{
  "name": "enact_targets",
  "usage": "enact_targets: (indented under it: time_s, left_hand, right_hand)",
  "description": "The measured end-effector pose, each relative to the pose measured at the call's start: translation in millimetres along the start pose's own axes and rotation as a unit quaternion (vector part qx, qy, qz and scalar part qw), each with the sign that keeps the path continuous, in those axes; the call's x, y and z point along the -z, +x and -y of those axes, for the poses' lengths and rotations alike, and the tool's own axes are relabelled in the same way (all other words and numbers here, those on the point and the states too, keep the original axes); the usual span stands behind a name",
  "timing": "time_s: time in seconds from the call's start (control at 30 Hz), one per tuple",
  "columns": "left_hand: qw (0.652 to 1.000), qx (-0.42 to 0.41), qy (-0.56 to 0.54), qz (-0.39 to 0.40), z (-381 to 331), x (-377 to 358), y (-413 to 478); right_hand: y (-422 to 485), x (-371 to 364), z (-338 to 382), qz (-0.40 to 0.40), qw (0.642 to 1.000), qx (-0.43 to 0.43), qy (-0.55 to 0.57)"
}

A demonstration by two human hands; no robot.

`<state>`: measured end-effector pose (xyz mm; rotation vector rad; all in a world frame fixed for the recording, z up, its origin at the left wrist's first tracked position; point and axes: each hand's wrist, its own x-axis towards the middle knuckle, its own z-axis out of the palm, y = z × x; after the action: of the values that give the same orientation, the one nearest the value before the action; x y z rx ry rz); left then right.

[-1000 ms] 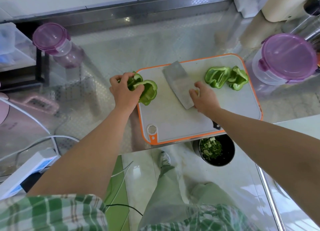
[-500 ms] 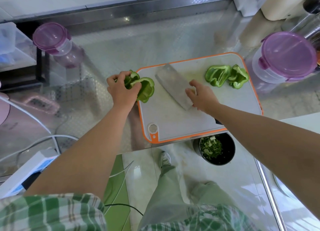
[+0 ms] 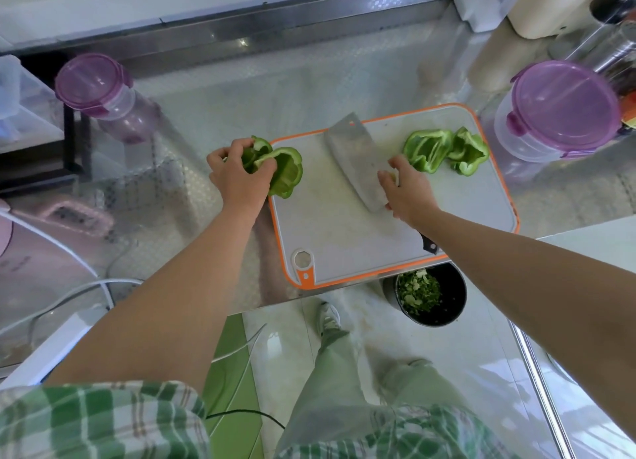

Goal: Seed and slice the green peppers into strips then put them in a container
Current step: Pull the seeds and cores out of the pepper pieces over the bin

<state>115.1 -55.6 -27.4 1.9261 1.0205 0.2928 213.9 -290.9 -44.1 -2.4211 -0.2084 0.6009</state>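
Note:
An orange-rimmed white cutting board (image 3: 344,238) lies on the steel counter. At its left edge my left hand (image 3: 237,179) grips opened green pepper pieces (image 3: 285,172), fingers curled into them. A cleaver (image 3: 354,155) lies with its blade nearly flat across the board's middle. My right hand (image 3: 409,193) holds the cleaver where blade meets handle, and the black handle end shows below my forearm. Two more hollowed pepper pieces (image 3: 428,150) (image 3: 469,154) lie side by side at the board's far right corner.
A purple-lidded clear container (image 3: 564,110) stands right of the board, and a smaller purple-lidded jar (image 3: 93,86) stands at the far left. A black bin with green scraps (image 3: 426,293) sits on the floor below the counter edge. White cables (image 3: 69,296) run at the left.
Both hands stay almost where they were. The cleaver blade has swung slightly on the board, and the left hand with its pepper has drifted a little to the left.

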Motion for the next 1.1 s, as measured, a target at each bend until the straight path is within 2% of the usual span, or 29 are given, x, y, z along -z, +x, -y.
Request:
enact_targets:
  time_s: [0.1, 0.23, 0.37, 0.53, 0.73, 0.87, 1.0, 1.1]
  left_hand:
    - [1.0, -0.002, 0.004, 0.002, -4, -4, 2]
    - [1.0, 0.0, 0.007, 0.012, -9, -9, 4]
    - [1.0, -0.002, 0.004, 0.011, -17, -16, 5]
    - [1.0, 0.025, 0.0, 0.0, -31, -30, 6]
    - [0.997, 0.044, 0.063, -0.009, -51, -57, 6]
    - [0.992, 0.001, 0.122, 0.03, -62, -81, 6]
    - [0.979, -0.062, 0.176, 0.087, -74, -105, 0]
    - [0.956, -0.098, 0.238, 0.14, -75, -114, -3]
  right_hand:
    - [-1, 2, -2, -0.018, 1.0, -0.015, -0.007]
    - [-9, 1, -1, 0.074, 0.994, 0.047, -0.057]
    - [-4, 2, -4, -0.012, 1.0, 0.005, -0.015]
    - [-11, 17, -18, 0.041, 0.999, 0.021, 0.011]
    - [-16, 28, -33, -0.019, 0.992, -0.01, 0.126]
    - [-13, 34, -29, -0.066, 0.978, -0.015, 0.196]
    - [-8, 40, -30, -0.084, 0.979, -0.02, 0.185]
    - [-7, 40, -34, -0.101, 0.978, -0.028, 0.181]
